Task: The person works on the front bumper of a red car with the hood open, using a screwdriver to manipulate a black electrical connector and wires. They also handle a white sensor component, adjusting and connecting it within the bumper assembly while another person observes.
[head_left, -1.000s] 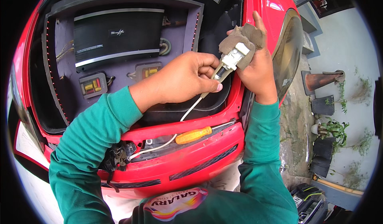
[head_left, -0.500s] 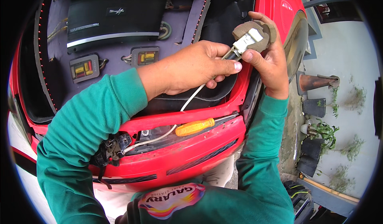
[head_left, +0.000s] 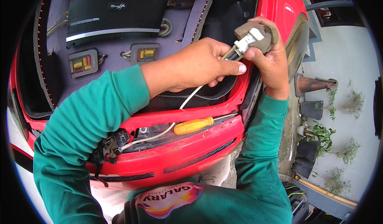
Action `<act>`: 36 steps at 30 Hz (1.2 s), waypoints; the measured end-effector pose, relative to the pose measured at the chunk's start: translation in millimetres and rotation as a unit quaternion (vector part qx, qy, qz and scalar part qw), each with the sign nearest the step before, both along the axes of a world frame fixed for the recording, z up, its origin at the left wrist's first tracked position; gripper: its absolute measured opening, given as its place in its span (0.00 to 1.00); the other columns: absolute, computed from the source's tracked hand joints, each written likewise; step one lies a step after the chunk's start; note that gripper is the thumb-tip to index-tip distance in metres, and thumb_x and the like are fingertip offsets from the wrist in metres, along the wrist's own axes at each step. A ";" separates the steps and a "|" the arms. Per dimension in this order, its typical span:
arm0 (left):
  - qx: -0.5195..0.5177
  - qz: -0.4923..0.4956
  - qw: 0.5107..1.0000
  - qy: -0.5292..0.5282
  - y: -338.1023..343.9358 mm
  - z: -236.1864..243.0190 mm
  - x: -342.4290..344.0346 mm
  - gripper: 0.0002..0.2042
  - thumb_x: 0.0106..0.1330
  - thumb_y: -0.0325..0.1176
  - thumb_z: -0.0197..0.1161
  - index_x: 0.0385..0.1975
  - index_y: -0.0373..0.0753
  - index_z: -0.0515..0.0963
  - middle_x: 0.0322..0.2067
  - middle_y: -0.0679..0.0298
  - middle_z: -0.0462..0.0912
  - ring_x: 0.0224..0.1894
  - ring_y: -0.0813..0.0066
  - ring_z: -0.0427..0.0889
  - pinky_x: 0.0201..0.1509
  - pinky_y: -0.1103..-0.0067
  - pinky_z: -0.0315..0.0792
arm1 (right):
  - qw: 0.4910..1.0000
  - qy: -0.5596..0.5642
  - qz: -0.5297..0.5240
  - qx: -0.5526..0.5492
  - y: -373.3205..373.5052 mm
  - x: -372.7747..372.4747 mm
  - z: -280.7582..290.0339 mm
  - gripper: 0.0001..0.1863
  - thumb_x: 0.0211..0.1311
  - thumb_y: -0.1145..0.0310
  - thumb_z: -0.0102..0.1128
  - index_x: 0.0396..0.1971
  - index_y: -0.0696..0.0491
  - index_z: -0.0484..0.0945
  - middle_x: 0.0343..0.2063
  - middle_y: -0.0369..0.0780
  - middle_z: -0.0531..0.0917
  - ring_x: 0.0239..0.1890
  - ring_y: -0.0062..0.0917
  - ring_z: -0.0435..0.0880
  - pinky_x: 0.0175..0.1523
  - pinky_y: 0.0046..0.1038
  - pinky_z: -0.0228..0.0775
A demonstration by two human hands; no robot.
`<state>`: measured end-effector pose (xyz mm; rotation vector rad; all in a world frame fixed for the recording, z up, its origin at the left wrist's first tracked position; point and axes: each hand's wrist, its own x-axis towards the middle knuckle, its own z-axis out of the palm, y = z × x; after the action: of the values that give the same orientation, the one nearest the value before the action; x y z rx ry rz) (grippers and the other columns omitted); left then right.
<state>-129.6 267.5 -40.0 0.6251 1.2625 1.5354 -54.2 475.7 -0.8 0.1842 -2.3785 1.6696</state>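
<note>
Above the red car's rear edge, both hands meet on one assembly. My left hand (head_left: pixel 201 66) is closed, thumb on top, around a dark rod-like section and pale cable end (head_left: pixel 230 56) just below a white plastic connector (head_left: pixel 248 40). My right hand (head_left: pixel 274 62) is closed around a grey-brown, foam-like piece (head_left: pixel 263 44) pressed against the connector; its thumb lies along the near side. From below my left hand a thin white cable (head_left: pixel 190 98) runs down to a black latch-like mechanism (head_left: pixel 109 146). My left fingers partly hide the dark section.
A yellow-handled screwdriver (head_left: pixel 194 126) lies on the red bumper ledge (head_left: pixel 187 150). Beyond, the trunk holds a black amplifier (head_left: pixel 115 14) and two small clear-windowed circuit boxes (head_left: pixel 83 63) on a purple-grey panel. Potted plants (head_left: pixel 319 132) stand along the wall at right.
The foam-like piece and connector have turned slightly in my hands, and my right fingers have shifted a little around them. Otherwise the view has only moved slightly.
</note>
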 end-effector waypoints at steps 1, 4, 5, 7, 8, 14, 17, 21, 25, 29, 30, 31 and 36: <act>-0.008 0.015 1.000 0.018 1.6 -5.0 -0.5 0.12 0.77 0.40 0.70 0.43 0.37 0.82 0.28 0.72 0.80 0.27 0.85 0.76 0.30 0.84 0.73 | 0.999 -0.015 -0.030 0.016 -5.7 -4.4 0.1 0.34 0.63 0.62 0.82 0.64 0.55 0.74 0.48 0.36 0.87 0.50 0.22 0.86 0.56 0.27 0.80; -0.020 0.062 0.994 0.093 1.4 -3.2 -0.6 0.12 0.78 0.37 0.68 0.46 0.35 0.80 0.32 0.69 0.84 0.31 0.84 0.82 0.35 0.83 0.79 | 0.979 0.021 -0.130 0.154 -12.7 -13.1 -6.9 0.31 0.61 0.53 0.82 0.56 0.55 0.79 0.41 0.39 0.91 0.44 0.25 0.91 0.51 0.29 0.83; -0.021 0.090 0.988 0.120 0.0 -4.6 1.5 0.11 0.78 0.36 0.68 0.47 0.34 0.80 0.33 0.68 0.84 0.32 0.84 0.83 0.36 0.83 0.80 | 0.968 0.035 -0.150 0.200 -11.1 -15.8 -10.9 0.31 0.61 0.46 0.81 0.53 0.54 0.81 0.38 0.40 0.92 0.42 0.30 0.93 0.47 0.30 0.83; -0.012 0.095 0.990 0.104 -2.5 -4.4 -0.1 0.12 0.79 0.34 0.66 0.52 0.32 0.79 0.34 0.67 0.85 0.35 0.83 0.85 0.40 0.82 0.83 | 0.946 0.056 -0.183 0.261 -10.0 -18.9 -16.2 0.33 0.61 0.40 0.76 0.53 0.53 0.83 0.37 0.43 0.92 0.41 0.38 0.94 0.45 0.34 0.83; -0.011 0.066 0.995 0.075 -3.7 -4.1 -4.2 0.13 0.79 0.35 0.66 0.54 0.32 0.79 0.34 0.69 0.85 0.34 0.83 0.85 0.40 0.82 0.83 | 0.934 0.078 -0.196 0.287 -10.6 -18.4 -18.3 0.32 0.62 0.39 0.74 0.51 0.52 0.84 0.36 0.44 0.92 0.40 0.41 0.93 0.44 0.37 0.84; 0.054 0.010 0.976 -0.209 -1.1 -21.9 -21.5 0.15 0.83 0.37 0.59 0.56 0.29 0.78 0.39 0.64 0.82 0.31 0.83 0.74 0.34 0.83 0.74 | 0.959 0.043 -0.098 0.263 -5.7 -5.3 6.2 0.37 0.73 0.57 0.67 0.76 0.57 0.66 0.47 0.52 0.88 0.50 0.48 0.89 0.58 0.39 0.79; 0.023 0.008 0.970 -0.242 -0.4 -18.9 -19.7 0.16 0.83 0.38 0.56 0.51 0.28 0.78 0.34 0.65 0.78 0.28 0.83 0.67 0.31 0.84 0.67 | 0.964 0.084 -0.077 0.242 2.1 -8.5 -2.3 0.30 0.73 0.56 0.66 0.67 0.58 0.73 0.44 0.52 0.88 0.49 0.50 0.89 0.55 0.41 0.79; 0.004 -0.015 0.965 -0.263 4.3 -18.8 -17.7 0.16 0.82 0.41 0.53 0.45 0.30 0.77 0.24 0.70 0.67 0.25 0.85 0.62 0.27 0.85 0.60 | 0.931 0.141 -0.144 0.304 3.0 -10.8 -16.7 0.25 0.66 0.48 0.71 0.50 0.55 0.83 0.34 0.46 0.90 0.37 0.44 0.91 0.41 0.41 0.82; 0.001 -0.040 0.962 -0.269 4.5 -24.6 -23.4 0.12 0.76 0.38 0.56 0.42 0.34 0.74 0.25 0.70 0.67 0.23 0.86 0.60 0.24 0.85 0.57 | 0.919 0.158 -0.191 0.307 -0.5 -13.6 -24.1 0.26 0.62 0.43 0.71 0.41 0.53 0.85 0.29 0.48 0.89 0.33 0.49 0.90 0.38 0.47 0.81; -0.005 -0.058 0.975 -0.214 9.1 -24.2 -20.7 0.07 0.72 0.33 0.58 0.40 0.37 0.73 0.25 0.71 0.64 0.21 0.86 0.58 0.22 0.84 0.53 | 0.918 0.141 -0.191 0.317 -1.0 -13.7 -24.2 0.29 0.61 0.39 0.70 0.38 0.54 0.85 0.27 0.48 0.88 0.32 0.49 0.90 0.39 0.48 0.82; -0.004 -0.064 0.981 -0.186 11.0 -25.1 -21.4 0.06 0.71 0.33 0.58 0.40 0.37 0.73 0.25 0.72 0.64 0.21 0.86 0.58 0.22 0.84 0.53 | 0.920 0.129 -0.188 0.318 -1.1 -13.1 -23.2 0.30 0.61 0.38 0.70 0.38 0.54 0.85 0.27 0.49 0.88 0.32 0.49 0.89 0.39 0.48 0.82; -0.011 -0.073 0.978 -0.195 11.7 -27.2 -23.3 0.05 0.70 0.28 0.60 0.41 0.36 0.74 0.25 0.72 0.64 0.20 0.86 0.57 0.21 0.83 0.53 | 0.919 0.135 -0.198 0.314 -2.9 -11.7 -23.3 0.32 0.62 0.37 0.69 0.37 0.56 0.85 0.26 0.49 0.88 0.32 0.50 0.90 0.42 0.48 0.82; -0.059 -0.053 0.986 -0.147 11.3 -27.2 -22.0 0.11 0.68 0.23 0.62 0.48 0.32 0.76 0.26 0.72 0.66 0.19 0.85 0.56 0.21 0.83 0.53 | 0.919 0.103 -0.200 0.324 -2.9 -8.9 -19.9 0.31 0.63 0.39 0.69 0.36 0.59 0.85 0.23 0.50 0.88 0.32 0.49 0.90 0.42 0.47 0.82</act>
<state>-151.6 278.8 -67.2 0.3670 1.0678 1.3955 -63.0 472.8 -20.6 -0.0230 -2.4933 0.6182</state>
